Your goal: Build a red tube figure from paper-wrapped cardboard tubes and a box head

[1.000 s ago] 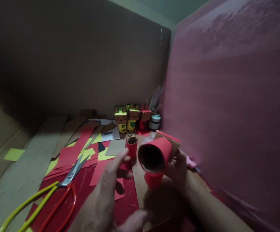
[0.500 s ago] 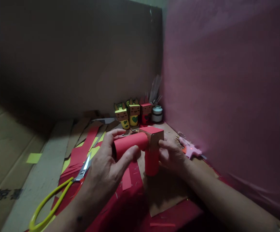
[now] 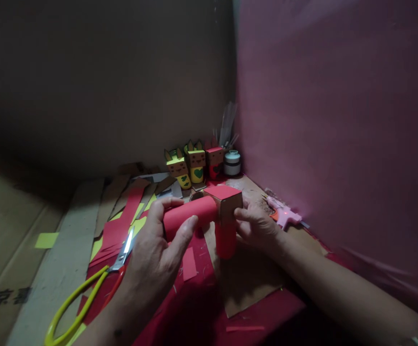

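Observation:
My left hand (image 3: 162, 245) is closed around a red paper tube (image 3: 190, 215), which lies almost level with its right end against a small box head. That cardboard box (image 3: 227, 207) has a red paper top and sits on an upright red tube, together forming a paper figure (image 3: 225, 240). Gripping the box's right side is my right hand (image 3: 255, 223), thumb on its cardboard face and the other fingers partly hidden behind. A brown cardboard sheet (image 3: 248, 288) lies beneath the figure.
Scissors (image 3: 117, 264) with yellow and red handles lie left, beside red paper strips (image 3: 122, 230). A pink glue gun (image 3: 284, 213) rests at right. Finished box-headed figures (image 3: 196, 163) and a white-and-teal jar (image 3: 232, 163) stand at the back, near a pink wall (image 3: 331, 120).
The view has shifted slightly, so most things sit a little further left. Both hands keep their grips, and the level tube still meets the box.

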Demonstrator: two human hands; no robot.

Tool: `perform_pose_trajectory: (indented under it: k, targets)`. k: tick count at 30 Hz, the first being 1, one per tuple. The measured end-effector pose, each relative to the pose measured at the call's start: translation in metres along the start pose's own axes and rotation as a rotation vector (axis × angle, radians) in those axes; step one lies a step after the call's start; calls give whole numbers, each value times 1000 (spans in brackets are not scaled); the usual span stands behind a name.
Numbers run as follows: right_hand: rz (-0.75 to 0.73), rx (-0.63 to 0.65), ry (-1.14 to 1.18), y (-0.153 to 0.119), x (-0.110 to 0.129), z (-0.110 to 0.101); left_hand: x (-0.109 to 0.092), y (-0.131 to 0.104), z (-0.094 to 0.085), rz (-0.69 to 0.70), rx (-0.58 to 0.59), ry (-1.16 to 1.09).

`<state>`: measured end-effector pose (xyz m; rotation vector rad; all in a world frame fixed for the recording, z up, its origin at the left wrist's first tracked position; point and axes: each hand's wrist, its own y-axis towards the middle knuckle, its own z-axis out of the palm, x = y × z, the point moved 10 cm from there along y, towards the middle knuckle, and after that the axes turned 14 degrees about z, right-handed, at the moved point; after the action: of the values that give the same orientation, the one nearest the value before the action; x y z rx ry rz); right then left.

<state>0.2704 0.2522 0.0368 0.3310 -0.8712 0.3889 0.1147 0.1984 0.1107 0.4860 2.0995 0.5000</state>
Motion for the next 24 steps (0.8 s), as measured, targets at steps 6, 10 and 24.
perform_pose_trajectory:
  k: [6,10,24]
  targets:
    - [-12,-12,-5,-1,-1,-1,-2,-1,-2,11,-22,17]
    - [12,-34,5,-2,-4,-4,-1,0,-1,28,16,38]
    - [-42,-47,-23,-2,10,-8,43,4,-14,-170,-31,-381]
